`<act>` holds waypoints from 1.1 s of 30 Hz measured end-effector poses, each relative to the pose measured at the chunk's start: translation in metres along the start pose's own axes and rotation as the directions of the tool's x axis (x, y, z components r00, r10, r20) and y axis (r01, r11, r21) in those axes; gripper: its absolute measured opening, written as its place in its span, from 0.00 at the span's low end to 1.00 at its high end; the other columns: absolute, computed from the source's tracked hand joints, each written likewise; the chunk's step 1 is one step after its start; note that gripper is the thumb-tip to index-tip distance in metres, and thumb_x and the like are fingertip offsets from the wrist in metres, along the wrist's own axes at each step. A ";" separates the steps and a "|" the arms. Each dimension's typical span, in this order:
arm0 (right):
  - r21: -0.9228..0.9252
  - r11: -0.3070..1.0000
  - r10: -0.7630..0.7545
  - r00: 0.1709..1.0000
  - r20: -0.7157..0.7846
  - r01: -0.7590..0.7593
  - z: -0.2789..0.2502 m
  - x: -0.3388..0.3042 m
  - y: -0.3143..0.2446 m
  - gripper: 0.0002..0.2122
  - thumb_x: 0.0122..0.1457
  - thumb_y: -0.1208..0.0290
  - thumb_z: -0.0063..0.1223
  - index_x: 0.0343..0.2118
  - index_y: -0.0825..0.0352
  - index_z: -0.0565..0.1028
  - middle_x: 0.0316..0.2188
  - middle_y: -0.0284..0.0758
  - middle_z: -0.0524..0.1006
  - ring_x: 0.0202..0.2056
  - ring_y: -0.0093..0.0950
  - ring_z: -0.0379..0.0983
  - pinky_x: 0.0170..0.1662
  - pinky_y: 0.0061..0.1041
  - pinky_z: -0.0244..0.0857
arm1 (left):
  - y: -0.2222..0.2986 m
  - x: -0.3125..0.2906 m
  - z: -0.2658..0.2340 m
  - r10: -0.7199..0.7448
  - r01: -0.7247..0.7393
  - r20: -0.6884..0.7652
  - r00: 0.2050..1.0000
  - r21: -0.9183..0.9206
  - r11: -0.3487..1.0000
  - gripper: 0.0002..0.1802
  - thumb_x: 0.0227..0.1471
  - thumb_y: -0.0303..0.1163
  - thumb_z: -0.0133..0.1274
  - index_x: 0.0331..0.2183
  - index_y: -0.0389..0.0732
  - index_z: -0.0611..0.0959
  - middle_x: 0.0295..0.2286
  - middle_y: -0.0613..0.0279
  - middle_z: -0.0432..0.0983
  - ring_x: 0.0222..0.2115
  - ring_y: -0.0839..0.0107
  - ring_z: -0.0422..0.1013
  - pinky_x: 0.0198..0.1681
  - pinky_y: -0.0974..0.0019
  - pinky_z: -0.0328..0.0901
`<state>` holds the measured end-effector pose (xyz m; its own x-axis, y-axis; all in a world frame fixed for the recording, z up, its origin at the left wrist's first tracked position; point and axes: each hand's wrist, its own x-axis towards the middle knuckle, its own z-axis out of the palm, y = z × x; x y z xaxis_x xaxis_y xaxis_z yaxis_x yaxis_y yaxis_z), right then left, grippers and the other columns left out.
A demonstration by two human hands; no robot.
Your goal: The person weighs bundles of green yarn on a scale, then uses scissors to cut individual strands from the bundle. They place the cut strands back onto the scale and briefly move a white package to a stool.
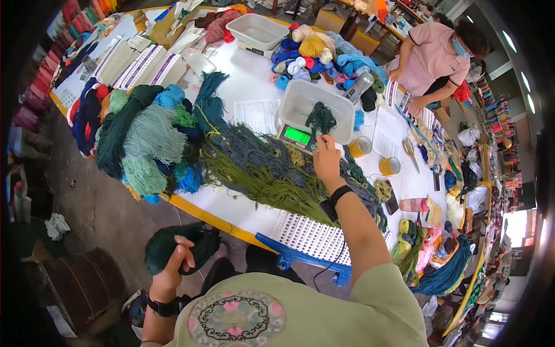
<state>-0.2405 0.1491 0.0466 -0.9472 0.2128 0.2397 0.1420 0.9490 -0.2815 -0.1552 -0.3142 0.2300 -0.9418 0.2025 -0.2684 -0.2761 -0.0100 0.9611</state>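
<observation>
My left hand (179, 257) is closed around a dark green skein of yarn (159, 248), held off the table's near edge at the lower left. My right hand (327, 161) reaches forward to a digital scale (287, 144) with a lit green display. Its fingertips touch the scale's front beside the display, and nothing shows in its grasp. On the scale sits a clear plastic tub (295, 103) with a small dark green bundle of yarn (321, 117) inside. Olive and grey-blue skeins (260, 168) lie across the table in front of the scale.
A big heap of green and blue yarn (144, 136) is at the left. Two yellowish jars (389, 166), scissors (410, 151) and a phone (392, 202) lie at the right. A perforated white board (306, 234) lines the near edge. A co-worker (433, 61) works at the far right.
</observation>
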 end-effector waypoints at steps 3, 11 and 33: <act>-0.022 1.000 -0.016 0.993 -0.116 0.014 -0.013 -0.023 -0.018 0.19 0.53 0.78 0.53 0.50 0.68 0.70 0.53 0.43 0.61 0.42 0.38 0.70 0.46 0.40 0.61 | 0.001 0.008 0.005 -0.008 0.007 0.091 0.996 0.011 1.000 0.17 0.59 0.44 0.49 0.34 0.39 0.78 0.20 0.64 0.74 0.18 0.80 0.63 0.23 0.77 0.56; 0.579 0.814 0.014 0.995 -0.101 0.047 -0.075 -0.068 -0.154 0.13 0.52 0.77 0.58 0.42 0.63 0.76 0.41 0.36 0.71 0.30 0.30 0.71 0.33 0.25 0.65 | 0.007 0.025 0.010 0.169 -0.084 0.281 0.945 -0.293 0.953 0.26 0.57 0.42 0.51 0.51 0.33 0.73 0.49 0.48 0.72 0.49 0.65 0.69 0.49 0.64 0.64; 0.861 0.508 -0.089 0.996 0.026 0.023 -0.145 -0.111 -0.318 0.02 0.54 0.78 0.58 0.28 0.68 0.75 0.25 0.29 0.68 0.20 0.16 0.60 0.22 0.17 0.53 | 0.010 0.030 0.008 0.201 -0.101 0.313 0.928 -0.307 0.946 0.19 0.53 0.23 0.54 0.48 0.33 0.77 0.40 0.58 0.76 0.43 0.71 0.71 0.48 0.66 0.64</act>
<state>-0.1383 -0.1428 0.2446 -0.9632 0.1216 0.2397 -0.1972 0.2863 -0.9376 -0.1850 -0.3006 0.2316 -0.8696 0.4926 -0.0356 -0.2246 -0.3302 0.9168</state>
